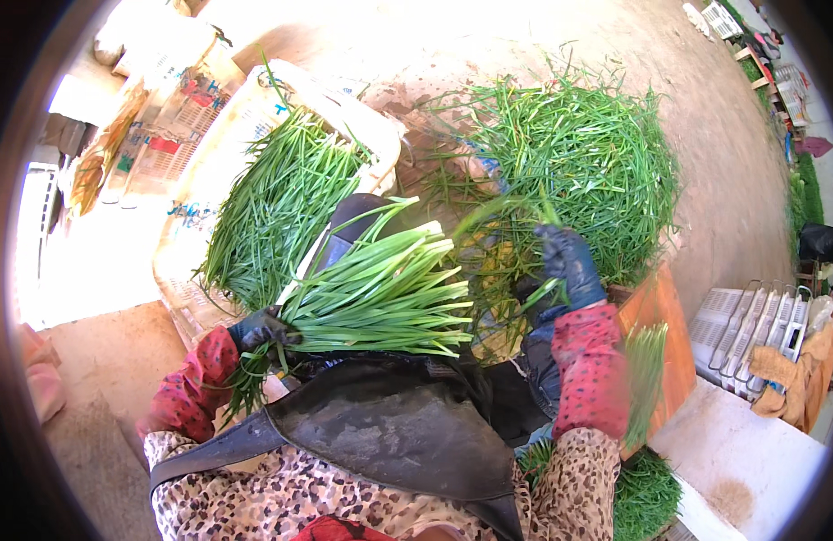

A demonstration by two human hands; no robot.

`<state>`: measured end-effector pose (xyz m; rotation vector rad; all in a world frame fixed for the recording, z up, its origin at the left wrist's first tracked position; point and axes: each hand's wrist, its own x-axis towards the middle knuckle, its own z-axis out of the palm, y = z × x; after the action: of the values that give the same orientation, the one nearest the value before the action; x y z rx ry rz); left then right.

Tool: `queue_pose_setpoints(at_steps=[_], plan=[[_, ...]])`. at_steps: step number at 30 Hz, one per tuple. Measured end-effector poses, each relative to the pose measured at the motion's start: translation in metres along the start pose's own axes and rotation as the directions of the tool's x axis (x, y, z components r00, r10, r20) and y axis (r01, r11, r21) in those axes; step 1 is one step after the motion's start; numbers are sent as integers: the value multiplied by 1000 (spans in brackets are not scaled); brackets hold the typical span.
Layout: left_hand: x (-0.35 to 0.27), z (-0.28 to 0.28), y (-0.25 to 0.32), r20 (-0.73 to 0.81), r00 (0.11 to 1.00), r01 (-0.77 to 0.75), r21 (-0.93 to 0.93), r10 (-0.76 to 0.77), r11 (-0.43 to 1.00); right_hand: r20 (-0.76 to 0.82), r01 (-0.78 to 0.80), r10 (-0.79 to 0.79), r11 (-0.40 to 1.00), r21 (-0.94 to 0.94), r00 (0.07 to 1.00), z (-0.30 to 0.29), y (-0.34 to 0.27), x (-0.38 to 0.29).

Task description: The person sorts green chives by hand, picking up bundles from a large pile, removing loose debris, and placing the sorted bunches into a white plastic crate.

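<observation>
My left hand [264, 331], in a dark glove, grips a thick bundle of garlic chives [376, 291] near its leafy end. The pale cut stems of the bundle point right, across my lap. In a dark blue glove, my right hand [572, 264] pinches a few loose chive blades [543, 292], some blurred. It is beside a big loose heap of chives [585, 169] on the right. Left of that heap, a pale crate [176, 247] holds neatly laid chives [288, 196]. A black apron [389, 419] covers my lap.
An orange board [675, 351] stands by my right arm, with an upright chive bunch [643, 379] against it. More chives [643, 497] lie below. White plastic crates [741, 338] stand on the far right. Marked crates [163, 142] stand at upper left. Chive scraps litter the floor.
</observation>
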<state>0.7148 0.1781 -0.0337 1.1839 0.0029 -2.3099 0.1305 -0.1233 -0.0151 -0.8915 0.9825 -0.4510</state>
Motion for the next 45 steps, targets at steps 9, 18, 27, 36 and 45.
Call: queue_pose_setpoints(at_steps=[9,18,27,36,45], plan=[[-13,47,1,-212,963,-83,348,165,934,148,122,-150,975,184,978,176,-15,7],[-1,139,5,-149,962,-202,180,229,963,-136,58,37,773,632,990,100,19,-3],[-16,168,-1,-109,941,-287,247,321,925,-168,98,-245,794,-600,955,204,-32,-16],[-27,175,3,-58,980,-162,336,192,928,-322,176,-434,783,-596,841,172,13,-13],[-18,159,1,-87,972,-185,281,217,942,-257,76,-356,703,-707,899,48,-24,-23]])
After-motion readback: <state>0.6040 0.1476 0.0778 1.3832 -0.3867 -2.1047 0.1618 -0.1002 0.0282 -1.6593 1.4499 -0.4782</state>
